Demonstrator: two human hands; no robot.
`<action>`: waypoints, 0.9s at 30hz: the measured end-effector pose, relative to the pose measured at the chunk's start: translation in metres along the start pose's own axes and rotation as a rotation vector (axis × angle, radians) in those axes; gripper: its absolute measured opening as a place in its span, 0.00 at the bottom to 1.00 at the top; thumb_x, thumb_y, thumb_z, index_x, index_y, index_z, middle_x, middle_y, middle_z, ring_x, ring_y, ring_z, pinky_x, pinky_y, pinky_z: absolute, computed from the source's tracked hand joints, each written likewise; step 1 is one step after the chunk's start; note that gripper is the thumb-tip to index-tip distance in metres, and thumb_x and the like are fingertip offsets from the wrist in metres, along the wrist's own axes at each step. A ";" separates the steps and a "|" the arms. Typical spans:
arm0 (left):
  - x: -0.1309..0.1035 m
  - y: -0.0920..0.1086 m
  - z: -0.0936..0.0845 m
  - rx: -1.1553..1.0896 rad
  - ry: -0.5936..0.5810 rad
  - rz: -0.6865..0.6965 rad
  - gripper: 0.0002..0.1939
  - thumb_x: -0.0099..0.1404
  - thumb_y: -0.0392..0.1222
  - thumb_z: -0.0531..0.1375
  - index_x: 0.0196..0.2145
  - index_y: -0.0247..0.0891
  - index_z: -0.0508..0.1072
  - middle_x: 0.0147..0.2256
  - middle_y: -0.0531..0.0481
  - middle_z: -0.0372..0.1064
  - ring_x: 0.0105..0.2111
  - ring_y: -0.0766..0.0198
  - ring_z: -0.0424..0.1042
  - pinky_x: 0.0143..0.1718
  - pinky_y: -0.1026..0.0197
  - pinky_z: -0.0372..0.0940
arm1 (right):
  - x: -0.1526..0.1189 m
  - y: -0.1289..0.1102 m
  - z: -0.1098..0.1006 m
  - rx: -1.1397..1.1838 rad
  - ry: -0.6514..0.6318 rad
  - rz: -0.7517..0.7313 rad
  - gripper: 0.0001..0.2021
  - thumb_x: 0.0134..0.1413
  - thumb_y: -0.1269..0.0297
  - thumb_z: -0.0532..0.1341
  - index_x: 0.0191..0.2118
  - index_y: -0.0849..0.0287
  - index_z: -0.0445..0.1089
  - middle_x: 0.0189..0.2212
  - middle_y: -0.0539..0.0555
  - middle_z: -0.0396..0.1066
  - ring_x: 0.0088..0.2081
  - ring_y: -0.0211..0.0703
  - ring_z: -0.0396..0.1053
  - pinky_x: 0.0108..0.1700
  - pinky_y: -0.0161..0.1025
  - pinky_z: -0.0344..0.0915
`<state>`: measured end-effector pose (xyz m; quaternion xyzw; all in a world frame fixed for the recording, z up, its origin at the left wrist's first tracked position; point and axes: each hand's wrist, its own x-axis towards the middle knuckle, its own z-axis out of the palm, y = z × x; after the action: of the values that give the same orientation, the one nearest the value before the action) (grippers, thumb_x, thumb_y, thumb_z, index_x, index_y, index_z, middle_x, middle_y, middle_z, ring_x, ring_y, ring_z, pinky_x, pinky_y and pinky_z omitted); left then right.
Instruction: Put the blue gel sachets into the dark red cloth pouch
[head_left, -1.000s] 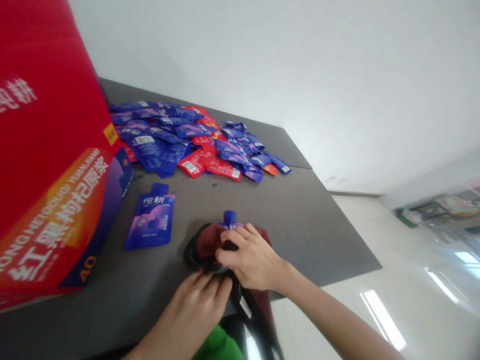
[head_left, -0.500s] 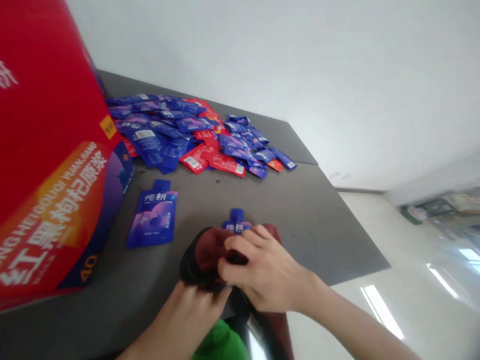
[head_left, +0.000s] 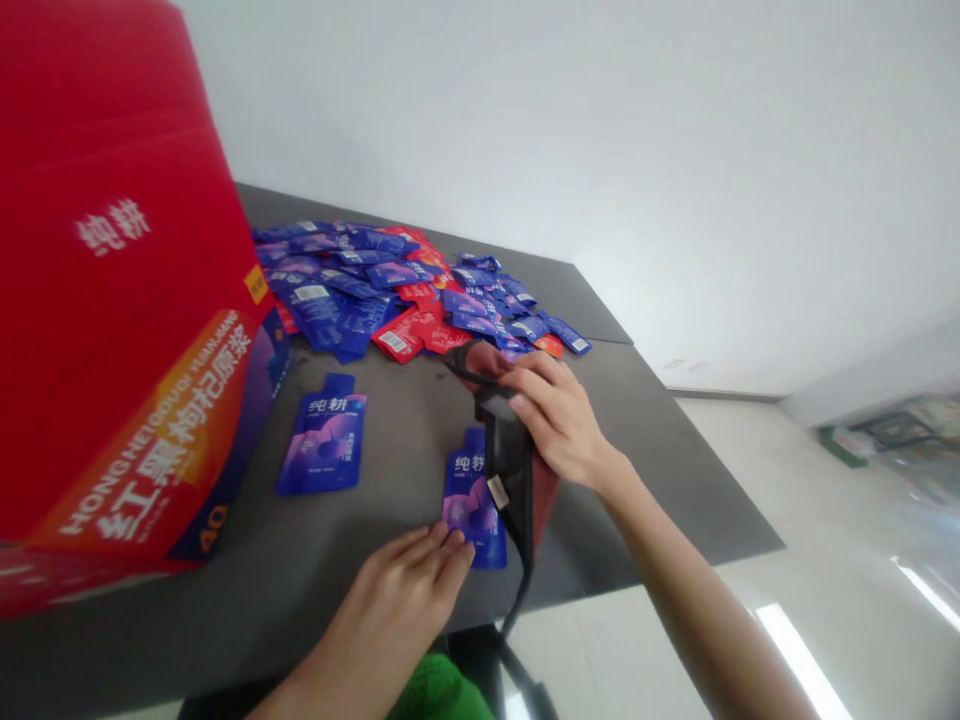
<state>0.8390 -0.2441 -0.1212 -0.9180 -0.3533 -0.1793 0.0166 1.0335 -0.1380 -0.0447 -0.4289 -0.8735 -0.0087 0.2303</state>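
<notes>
My right hand (head_left: 551, 415) is closed on a maroon and black cloth item (head_left: 514, 455) with a dark strap and a small pale label. It hangs above the table, and its exact kind is unclear. Partly behind it lies a blue-purple drink pouch (head_left: 466, 495), flat with its spout pointing away from me. The fingertips of my left hand (head_left: 412, 575) rest at this pouch's lower left corner, fingers stretched out and not gripping. Farther left, a second blue-purple pouch (head_left: 322, 445) lies flat, face up.
A large red carton (head_left: 150, 300) with Chinese lettering stands at the left. Toward the wall, a heap of blue pouches (head_left: 326, 310) and red pouches (head_left: 405, 335) spreads over the grey table (head_left: 622, 480). The table's right edge drops to a pale floor (head_left: 757, 460).
My hands have parted. The right one has carried the cloth item up and away, unfolding it so the strap dangles. My left hand has let go of it and come down beside the nearer pouch.
</notes>
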 end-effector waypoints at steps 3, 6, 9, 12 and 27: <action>0.000 0.006 -0.003 0.017 -0.073 -0.059 0.21 0.52 0.21 0.52 0.40 0.35 0.74 0.37 0.45 0.76 0.37 0.58 0.75 0.39 0.57 0.71 | -0.030 -0.040 -0.004 0.021 -0.121 -0.196 0.09 0.59 0.64 0.49 0.39 0.54 0.65 0.42 0.53 0.62 0.40 0.43 0.59 0.42 0.42 0.52; 0.001 0.008 -0.003 0.031 -0.088 -0.093 0.19 0.52 0.22 0.53 0.37 0.35 0.75 0.33 0.46 0.76 0.32 0.57 0.75 0.35 0.55 0.72 | -0.042 -0.051 0.026 -0.041 -0.298 -0.324 0.06 0.53 0.66 0.54 0.37 0.52 0.66 0.40 0.52 0.63 0.37 0.42 0.57 0.38 0.42 0.49; 0.001 0.005 -0.002 0.014 -0.018 -0.023 0.21 0.52 0.21 0.52 0.40 0.33 0.74 0.38 0.43 0.76 0.37 0.57 0.75 0.37 0.56 0.72 | -0.023 -0.023 0.056 -0.109 -0.308 -0.225 0.08 0.55 0.66 0.53 0.39 0.50 0.66 0.42 0.52 0.63 0.37 0.42 0.57 0.39 0.41 0.49; -0.001 0.002 0.000 -0.014 0.001 -0.019 0.22 0.53 0.20 0.51 0.42 0.34 0.73 0.40 0.45 0.75 0.39 0.58 0.75 0.39 0.57 0.71 | 0.007 0.016 0.058 -0.187 -0.272 -0.023 0.11 0.60 0.65 0.49 0.43 0.53 0.66 0.42 0.55 0.63 0.39 0.43 0.59 0.41 0.41 0.50; 0.005 0.004 -0.009 -0.009 0.014 0.004 0.22 0.53 0.21 0.48 0.39 0.32 0.74 0.36 0.43 0.76 0.35 0.57 0.75 0.35 0.57 0.71 | -0.011 -0.011 0.061 -0.178 -0.283 -0.169 0.10 0.56 0.66 0.52 0.42 0.50 0.66 0.42 0.53 0.64 0.37 0.43 0.58 0.39 0.42 0.50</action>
<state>0.8423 -0.2447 -0.1110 -0.9175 -0.3506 -0.1874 0.0152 1.0072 -0.1402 -0.1015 -0.3697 -0.9258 -0.0449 0.0646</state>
